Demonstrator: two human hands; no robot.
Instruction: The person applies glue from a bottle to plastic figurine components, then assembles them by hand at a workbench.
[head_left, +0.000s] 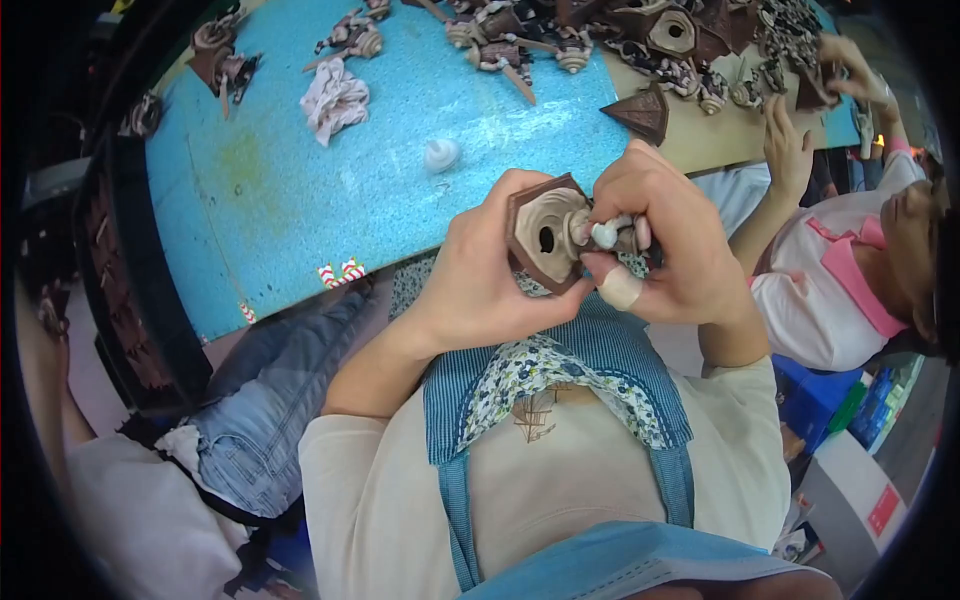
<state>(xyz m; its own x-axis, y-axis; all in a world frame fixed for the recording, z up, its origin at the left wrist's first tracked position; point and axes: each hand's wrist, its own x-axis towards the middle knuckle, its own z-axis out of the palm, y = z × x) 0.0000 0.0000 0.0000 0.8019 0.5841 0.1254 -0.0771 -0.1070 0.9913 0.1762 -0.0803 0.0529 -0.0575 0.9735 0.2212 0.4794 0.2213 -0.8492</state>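
My left hand (468,272) is closed around a brown six-sided base (524,258) with a beige raised middle and a dark hole. My right hand (672,222) pinches a small painted figurine (630,236) by its lower part, close against the base's right side. A pale bluish-white bit shows on the figurine between thumb and fingers. Tape wraps my right thumb. My fingers hide much of the figurine, and whether it touches the base I cannot tell. Both hands are raised in front of my apron (640,370), just off the table's near edge.
On the blue table mat (270,210) lie a small white nozzle-like cap (441,154), a crumpled cloth (335,98) and a brown pointed piece (640,112). Figurines (500,45) and brown parts crowd the far side. A co-worker's hands (788,150) are at the right; a dark crate (140,290) stands left.
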